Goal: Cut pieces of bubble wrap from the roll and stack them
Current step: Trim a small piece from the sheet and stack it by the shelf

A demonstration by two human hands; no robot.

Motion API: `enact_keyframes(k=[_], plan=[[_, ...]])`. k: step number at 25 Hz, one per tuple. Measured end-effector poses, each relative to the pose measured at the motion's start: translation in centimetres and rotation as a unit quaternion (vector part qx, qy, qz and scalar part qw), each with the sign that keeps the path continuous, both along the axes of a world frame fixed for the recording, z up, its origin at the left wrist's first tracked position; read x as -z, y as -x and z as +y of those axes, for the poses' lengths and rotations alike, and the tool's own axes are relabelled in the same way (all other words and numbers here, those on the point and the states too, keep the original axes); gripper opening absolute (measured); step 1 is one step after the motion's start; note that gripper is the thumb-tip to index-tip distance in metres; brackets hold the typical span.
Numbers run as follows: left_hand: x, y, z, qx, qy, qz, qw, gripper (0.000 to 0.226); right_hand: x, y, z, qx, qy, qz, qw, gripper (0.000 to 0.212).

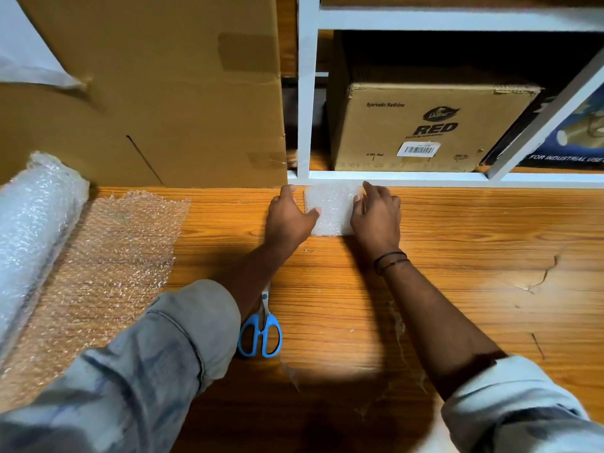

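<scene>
Stack: cut bubble-wrap squares, stack [330, 209] lying flat at the far edge of the table [457, 256], against the white shelf frame [425, 179].
Left hand: left hand [287, 215] set against the pile's left side, thumb resting on top.
Right hand: right hand [376, 212] at the pile's right side, fingers bent down over that edge.
Grip: neither hand closes round anything; both flank and touch the pile with loose fingers.
Roll: roll [36, 223] at the left, well apart, with its loose sheet [108, 256] spread toward the middle in front of a cardboard box [163, 93].
Scissors: scissors [261, 333] lying unheld, blades partly hidden under the left forearm.
Handling: probably very light, soft and springy; smooth film layers are likely to slide on one another and lift at a draught.
Hold point: best squared by light pressure on opposite edges; a single piece is best pinched at a corner.
Risk: hard pressing may burst bubbles or skew the pile.
</scene>
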State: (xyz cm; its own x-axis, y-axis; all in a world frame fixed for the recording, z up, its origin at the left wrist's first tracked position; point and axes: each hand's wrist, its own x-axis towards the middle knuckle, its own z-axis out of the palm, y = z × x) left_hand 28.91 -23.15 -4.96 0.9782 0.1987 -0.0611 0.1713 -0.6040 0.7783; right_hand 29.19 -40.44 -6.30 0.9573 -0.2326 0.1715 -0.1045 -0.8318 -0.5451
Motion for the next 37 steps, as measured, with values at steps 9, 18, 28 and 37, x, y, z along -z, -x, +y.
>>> enact_keyframes(k=[9, 18, 28, 37], plan=[[0.1, 0.4, -0.2, 0.116, -0.189, -0.119, 0.968, 0.057, 0.5, 0.7, 2.0, -0.224, 0.216, 0.040, 0.950, 0.071], [2.7, -0.6, 1.1, 0.257, -0.418, -0.055, 0.870, 0.060, 2.5, -0.3, 1.0, -0.274, 0.197, 0.092, 0.937, 0.065], [1.9, -0.9, 1.1, 0.274, -0.371, -0.010, 0.887, 0.062, 1.7, -0.3, 0.8, -0.276, 0.193, 0.128, 0.933, 0.068], [-1.8, 4.4, 6.4, 0.145, -0.287, -0.067, 0.945, 0.054, -0.6, 7.1, 7.2, -0.314, 0.135, 0.004, 0.940, 0.067]])
